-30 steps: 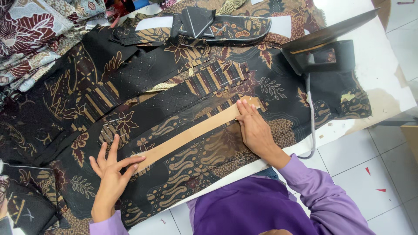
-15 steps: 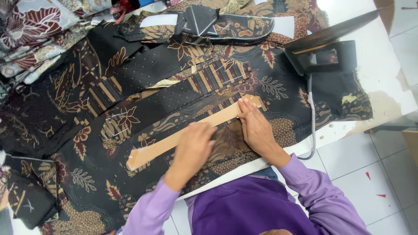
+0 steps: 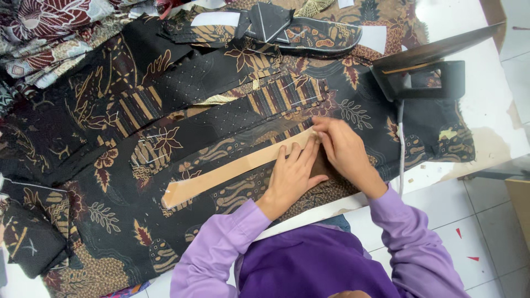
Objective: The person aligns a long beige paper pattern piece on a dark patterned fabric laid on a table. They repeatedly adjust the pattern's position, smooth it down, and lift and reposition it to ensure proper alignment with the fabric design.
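Head view: my left hand [image 3: 292,176] and right hand [image 3: 345,149] both lie flat, fingers spread, no grip closed on anything, pressing the upper end of the tan paper strip [image 3: 232,168] onto the dark batik fabric [image 3: 165,110], likely so it won't slide. The strip's long axis runs from 8 to 2 o'clock across the counter [image 3: 497,132], with a black iron [image 3: 430,72] at 2 o'clock from my hands.

Left hand [image 3: 291,175] slid along the tan strip [image 3: 232,170] up beside the right hand [image 3: 345,150]
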